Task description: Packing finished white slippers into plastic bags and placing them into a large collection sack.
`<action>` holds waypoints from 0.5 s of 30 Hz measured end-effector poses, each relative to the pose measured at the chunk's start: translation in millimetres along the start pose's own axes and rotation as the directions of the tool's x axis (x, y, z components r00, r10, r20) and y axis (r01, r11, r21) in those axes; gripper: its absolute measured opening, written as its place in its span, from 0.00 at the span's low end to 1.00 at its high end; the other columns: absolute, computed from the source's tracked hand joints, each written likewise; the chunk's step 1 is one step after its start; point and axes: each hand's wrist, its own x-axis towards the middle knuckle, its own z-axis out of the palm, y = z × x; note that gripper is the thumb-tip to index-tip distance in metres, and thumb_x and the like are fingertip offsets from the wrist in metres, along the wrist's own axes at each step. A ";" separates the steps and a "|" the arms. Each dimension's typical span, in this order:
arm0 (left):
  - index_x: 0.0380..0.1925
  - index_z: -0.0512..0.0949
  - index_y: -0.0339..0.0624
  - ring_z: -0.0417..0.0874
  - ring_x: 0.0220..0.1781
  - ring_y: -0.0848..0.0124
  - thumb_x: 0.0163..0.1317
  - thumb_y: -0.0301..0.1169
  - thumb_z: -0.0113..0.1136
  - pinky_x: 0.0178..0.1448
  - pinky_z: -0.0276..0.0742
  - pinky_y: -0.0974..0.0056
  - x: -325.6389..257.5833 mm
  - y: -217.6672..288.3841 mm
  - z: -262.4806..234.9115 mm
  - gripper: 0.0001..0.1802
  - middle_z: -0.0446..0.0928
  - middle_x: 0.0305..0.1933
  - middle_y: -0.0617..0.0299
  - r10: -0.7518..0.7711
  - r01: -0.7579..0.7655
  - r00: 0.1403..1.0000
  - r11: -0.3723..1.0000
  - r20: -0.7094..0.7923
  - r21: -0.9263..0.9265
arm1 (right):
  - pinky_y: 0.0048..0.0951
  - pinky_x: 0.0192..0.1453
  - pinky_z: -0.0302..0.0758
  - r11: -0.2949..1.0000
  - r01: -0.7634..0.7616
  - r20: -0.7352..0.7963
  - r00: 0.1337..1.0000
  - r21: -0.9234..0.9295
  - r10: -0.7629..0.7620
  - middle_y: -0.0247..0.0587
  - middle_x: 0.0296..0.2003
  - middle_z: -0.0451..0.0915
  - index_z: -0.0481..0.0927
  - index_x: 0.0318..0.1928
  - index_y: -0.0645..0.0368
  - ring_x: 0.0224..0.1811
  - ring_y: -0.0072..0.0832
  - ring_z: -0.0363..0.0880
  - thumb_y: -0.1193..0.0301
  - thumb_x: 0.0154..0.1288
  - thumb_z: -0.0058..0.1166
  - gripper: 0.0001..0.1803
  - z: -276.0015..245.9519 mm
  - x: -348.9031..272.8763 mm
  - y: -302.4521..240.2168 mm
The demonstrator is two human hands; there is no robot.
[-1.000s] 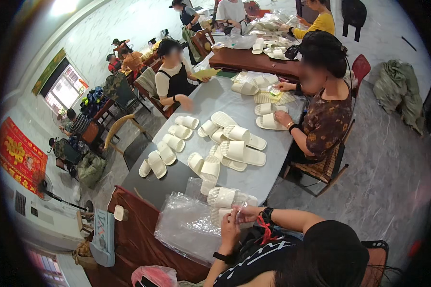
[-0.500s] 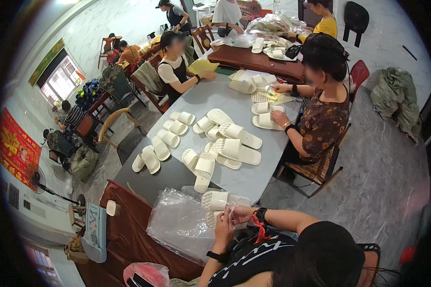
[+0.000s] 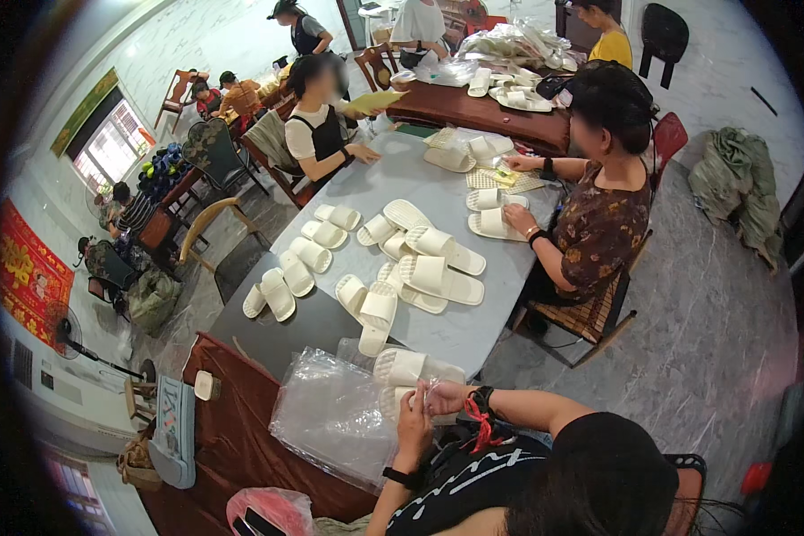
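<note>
Neither of my own hands comes into the head view, so what they hold is hidden. Nearest below me, a person in a black cap (image 3: pixel 612 464) sits at the grey table (image 3: pixel 438 330). That person's two hands (image 3: pixel 424 406) meet in a pinch over a pair of cream slippers (image 3: pixel 402 366); what is between the fingers is too small to make out. Beside them lies a stack of clear plastic bags (image 3: pixel 330 406). Several more cream slippers (image 3: pixel 431 275) lie in pairs and overlapping clusters across the table.
To the right, a person in a floral top (image 3: pixel 603 219) touches slippers. Across the table, a person in black and white (image 3: pixel 317 134) holds a yellow sheet (image 3: pixel 373 103). Bagged slippers (image 3: pixel 518 45) heap on a brown table behind. A wooden-backed chair (image 3: pixel 228 246) stands left.
The person across the table has raised the yellow sheet and drawn the other hand back along the tabletop. My view has shifted slightly. The capped person's hands stay over the same slippers.
</note>
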 end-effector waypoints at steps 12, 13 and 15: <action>0.55 0.62 0.38 0.67 0.49 0.56 0.60 0.26 0.41 0.51 0.64 0.63 7.4 5.5 -7.9 0.21 0.63 0.48 0.49 0.018 -0.045 0.993 0.970 -0.115 -0.238 | 0.24 0.32 0.72 0.988 -0.153 0.264 0.953 -0.006 0.150 0.32 0.26 0.74 0.72 0.31 0.57 0.27 0.24 0.73 0.54 0.62 0.38 0.19 5.9 24.1 -19.2; 0.55 0.62 0.38 0.66 0.49 0.57 0.59 0.26 0.40 0.52 0.63 0.63 12.5 10.0 -12.0 0.21 0.64 0.48 0.49 0.029 -0.066 0.987 0.970 -0.159 -0.236 | 0.26 0.39 0.69 0.650 -0.483 0.354 0.875 0.587 0.331 0.35 0.31 0.74 0.72 0.32 0.58 0.33 0.27 0.72 0.58 0.60 0.39 0.17 -23.2 42.9 -18.3; 0.54 0.63 0.38 0.65 0.50 0.58 0.56 0.23 0.38 0.55 0.59 0.64 21.5 22.4 -20.3 0.23 0.65 0.46 0.50 -0.015 -0.043 0.974 0.969 -0.228 -0.244 | 0.31 0.55 0.63 -0.757 -0.326 0.714 0.653 0.567 0.254 0.40 0.40 0.73 0.72 0.35 0.59 0.45 0.31 0.70 0.64 0.56 0.40 0.13 -69.3 99.1 -18.4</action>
